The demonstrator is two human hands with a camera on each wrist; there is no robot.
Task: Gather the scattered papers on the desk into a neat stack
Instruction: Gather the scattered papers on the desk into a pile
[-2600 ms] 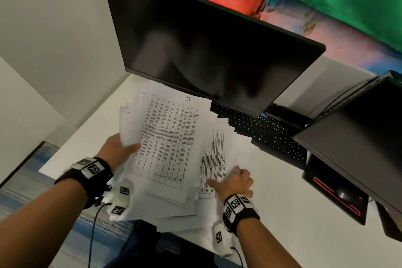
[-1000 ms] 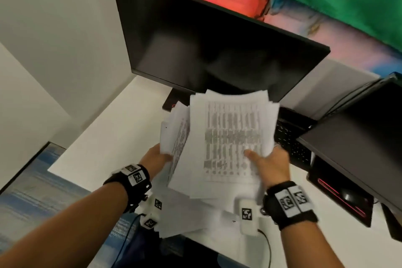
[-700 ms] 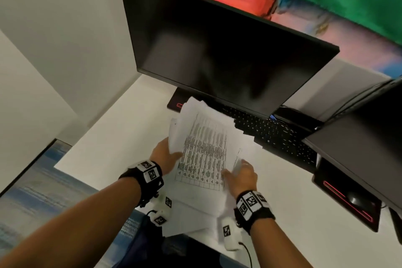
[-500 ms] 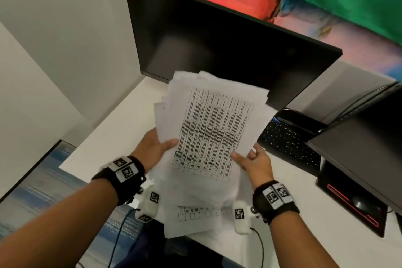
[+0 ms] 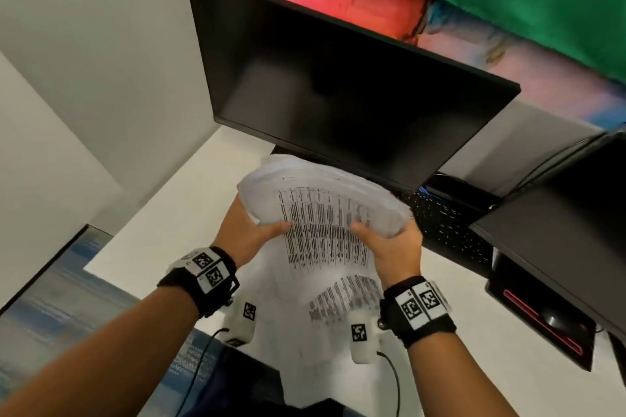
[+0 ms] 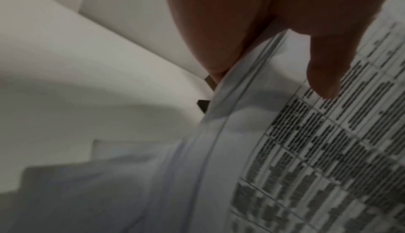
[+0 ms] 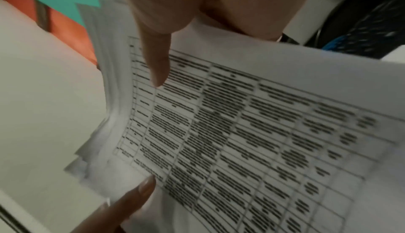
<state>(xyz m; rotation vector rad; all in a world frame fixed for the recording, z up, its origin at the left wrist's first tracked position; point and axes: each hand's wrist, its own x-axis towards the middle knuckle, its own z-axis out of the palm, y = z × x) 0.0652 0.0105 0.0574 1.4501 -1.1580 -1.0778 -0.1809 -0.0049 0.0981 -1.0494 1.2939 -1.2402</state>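
1. Papers (image 5: 325, 213) printed with tables are gathered in 1 bundle, held up above the white desk (image 5: 176, 213) in front of the black monitor (image 5: 338, 85). The far end of the bundle droops and fans out, and in the right wrist view the sheet edges are stepped, not flush.
2. Left hand (image 5: 250, 230) grips the bundle's left edge, thumb (image 6: 324, 73) pressed on the printed top sheet and fingers underneath.
3. Right hand (image 5: 393, 247) grips the right edge the same way, thumb on top and fingers curled under the sheets.
4. More sheets (image 5: 305, 322) lie on the desk below the hands, near its front edge, apart from the lifted bundle.
5. Keyboard (image 5: 450, 230) sits just right of the bundle, under the monitor, with a 2nd dark screen (image 5: 569, 230) further right.
6. Step in hand, as I judge it: squaring the gathered bundle. Next likely calls for standing it on 1 edge, tapping it on the desk until the edges line up, then adding the loose sheets.
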